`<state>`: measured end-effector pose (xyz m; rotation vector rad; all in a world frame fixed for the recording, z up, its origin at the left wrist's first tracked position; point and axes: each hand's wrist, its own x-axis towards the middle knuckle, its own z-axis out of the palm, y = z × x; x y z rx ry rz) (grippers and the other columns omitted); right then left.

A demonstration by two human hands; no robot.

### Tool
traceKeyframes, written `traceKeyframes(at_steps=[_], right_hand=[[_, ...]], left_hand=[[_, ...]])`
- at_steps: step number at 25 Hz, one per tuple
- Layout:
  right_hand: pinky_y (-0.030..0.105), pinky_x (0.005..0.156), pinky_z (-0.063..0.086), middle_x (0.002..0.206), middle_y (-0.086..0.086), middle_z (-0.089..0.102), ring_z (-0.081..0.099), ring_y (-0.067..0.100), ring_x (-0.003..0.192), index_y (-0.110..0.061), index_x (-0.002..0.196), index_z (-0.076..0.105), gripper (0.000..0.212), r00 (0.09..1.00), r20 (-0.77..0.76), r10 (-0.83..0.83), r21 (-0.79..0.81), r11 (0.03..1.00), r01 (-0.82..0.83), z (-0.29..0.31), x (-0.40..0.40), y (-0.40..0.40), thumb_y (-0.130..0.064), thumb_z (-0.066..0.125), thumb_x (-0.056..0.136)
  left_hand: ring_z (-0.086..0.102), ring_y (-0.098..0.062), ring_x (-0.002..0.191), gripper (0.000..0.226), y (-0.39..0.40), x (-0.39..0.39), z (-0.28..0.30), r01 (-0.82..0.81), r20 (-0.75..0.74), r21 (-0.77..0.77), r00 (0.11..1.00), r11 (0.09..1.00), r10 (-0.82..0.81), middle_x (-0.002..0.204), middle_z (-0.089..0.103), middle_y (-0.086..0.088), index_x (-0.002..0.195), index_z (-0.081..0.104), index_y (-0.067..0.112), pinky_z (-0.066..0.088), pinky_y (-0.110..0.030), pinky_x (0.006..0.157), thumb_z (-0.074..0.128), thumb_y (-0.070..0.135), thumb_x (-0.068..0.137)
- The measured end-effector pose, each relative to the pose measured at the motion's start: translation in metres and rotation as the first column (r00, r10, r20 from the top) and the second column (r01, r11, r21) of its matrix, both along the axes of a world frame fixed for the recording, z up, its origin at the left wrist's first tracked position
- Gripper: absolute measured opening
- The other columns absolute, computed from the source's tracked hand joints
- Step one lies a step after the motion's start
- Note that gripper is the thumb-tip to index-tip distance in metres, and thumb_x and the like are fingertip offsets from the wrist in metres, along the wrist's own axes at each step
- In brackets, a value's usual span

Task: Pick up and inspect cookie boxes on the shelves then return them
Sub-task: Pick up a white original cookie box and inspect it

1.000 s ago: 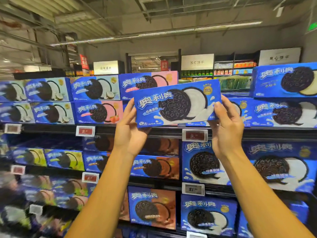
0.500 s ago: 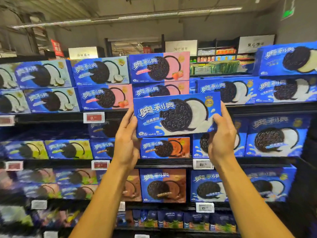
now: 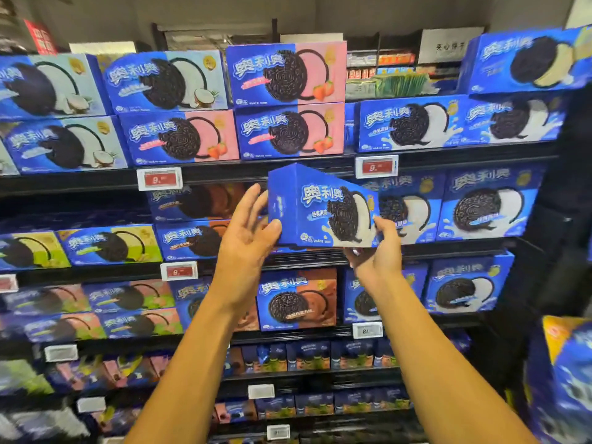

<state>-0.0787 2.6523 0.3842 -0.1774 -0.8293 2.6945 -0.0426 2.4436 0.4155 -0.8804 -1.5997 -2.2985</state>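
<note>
While the blue Oreo box (image 3: pixel 323 209) was held in front of the second shelf (image 3: pixel 224 174), turned with its end panel toward the camera, the right hand (image 3: pixel 374 248) gripped its lower right corner and the left hand (image 3: pixel 248 225) lay half open, fingers (image 3: pixel 253 200) touching the end. Inspection seemed underway; returning it would need both hands to square it.

A cookie box (image 3: pixel 323 208) sits between two hands, before the stocked shelves (image 3: pixel 224 169).

"奥利奥" on cookie box (image 3: pixel 323 208), "9." price tag (image 3: pixel 376 167)
</note>
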Motion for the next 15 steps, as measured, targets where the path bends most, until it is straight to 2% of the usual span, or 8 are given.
traceKeyframes(at_steps=[2, 3, 5, 8, 10, 12, 13, 15], right_hand=[[0.026, 0.052, 0.056, 0.087, 0.006, 0.071, 0.064, 0.021, 0.071, -0.016, 0.095, 0.068, 0.021, 0.993, 0.082, 0.091, -0.056, 0.995, -0.086, -0.024, -0.001, -0.004, -0.026, 0.050, 0.093], [0.028, 0.056, 0.055, 0.088, 0.007, 0.071, 0.066, 0.022, 0.072, -0.014, 0.094, 0.070, 0.025, 0.986, 0.115, 0.124, -0.054, 0.991, -0.119, -0.035, -0.002, -0.006, -0.028, 0.049, 0.092], [0.032, 0.061, 0.050, 0.094, 0.009, 0.068, 0.064, 0.025, 0.073, -0.011, 0.091, 0.070, 0.029, 0.975, 0.143, 0.169, -0.074, 0.984, -0.160, -0.051, -0.003, -0.007, -0.027, 0.047, 0.091], [0.031, 0.062, 0.053, 0.100, 0.011, 0.063, 0.063, 0.027, 0.075, -0.011, 0.105, 0.062, 0.031, 0.977, 0.127, 0.172, -0.114, 0.981, -0.157, -0.059, -0.001, -0.002, -0.024, 0.050, 0.080], [0.026, 0.055, 0.053, 0.086, 0.008, 0.067, 0.065, 0.024, 0.066, -0.012, 0.088, 0.067, 0.022, 0.980, 0.120, 0.159, -0.151, 0.979, -0.140, -0.064, -0.001, 0.011, -0.025, 0.049, 0.083], [0.024, 0.052, 0.048, 0.069, 0.002, 0.067, 0.061, 0.020, 0.056, -0.015, 0.062, 0.069, 0.036, 0.982, 0.135, 0.133, -0.120, 0.986, -0.117, -0.068, 0.002, 0.028, -0.027, 0.047, 0.088], [0.024, 0.052, 0.046, 0.065, 0.001, 0.065, 0.059, 0.020, 0.056, -0.016, 0.056, 0.067, 0.040, 0.982, 0.150, 0.118, -0.098, 0.990, -0.104, -0.066, 0.005, 0.038, -0.027, 0.048, 0.089], [0.026, 0.053, 0.047, 0.066, 0.001, 0.064, 0.058, 0.020, 0.059, -0.016, 0.065, 0.067, 0.033, 0.981, 0.161, 0.106, -0.070, 0.993, -0.096, -0.059, 0.010, 0.056, -0.028, 0.050, 0.091]], left_hand=[[0.056, -0.008, 0.124, 0.059, 0.014, 0.006, -0.008, 0.008, -0.008, -0.041, 1.000, 0.999, -0.009, 0.136, 0.059, 0.013, 0.136, 0.047, 0.031, 0.049, -0.025, 0.095, 0.071, 0.025, 0.082], [0.057, -0.011, 0.123, 0.057, 0.021, 0.009, -0.012, 0.021, -0.038, -0.076, 0.999, 0.997, -0.024, 0.135, 0.060, 0.012, 0.134, 0.050, 0.031, 0.050, -0.027, 0.095, 0.072, 0.026, 0.081], [0.059, -0.009, 0.120, 0.055, 0.036, 0.015, -0.017, 0.045, -0.071, -0.133, 0.996, 0.990, -0.055, 0.132, 0.061, 0.013, 0.132, 0.052, 0.032, 0.051, -0.022, 0.089, 0.071, 0.025, 0.081], [0.055, -0.012, 0.126, 0.058, 0.055, 0.021, -0.023, 0.050, -0.062, -0.141, 0.996, 0.989, -0.059, 0.138, 0.057, 0.004, 0.135, 0.049, 0.031, 0.052, -0.020, 0.087, 0.071, 0.026, 0.081], [0.053, -0.014, 0.128, 0.058, 0.070, 0.025, -0.023, 0.063, -0.067, -0.164, 0.995, 0.984, -0.074, 0.139, 0.056, 0.002, 0.135, 0.049, 0.033, 0.051, -0.022, 0.087, 0.071, 0.027, 0.081], [0.054, -0.014, 0.127, 0.060, 0.085, 0.028, -0.022, 0.075, -0.058, -0.173, 0.995, 0.982, -0.086, 0.139, 0.056, 0.000, 0.136, 0.048, 0.031, 0.051, -0.024, 0.089, 0.070, 0.026, 0.081], [0.054, -0.014, 0.127, 0.061, 0.090, 0.029, -0.021, 0.076, -0.050, -0.164, 0.995, 0.984, -0.086, 0.140, 0.055, -0.001, 0.137, 0.047, 0.029, 0.051, -0.026, 0.091, 0.070, 0.026, 0.080], [0.054, -0.016, 0.127, 0.063, 0.097, 0.028, -0.020, 0.066, -0.023, -0.119, 0.997, 0.991, -0.069, 0.143, 0.053, -0.003, 0.139, 0.045, 0.030, 0.050, -0.028, 0.095, 0.070, 0.025, 0.081]])
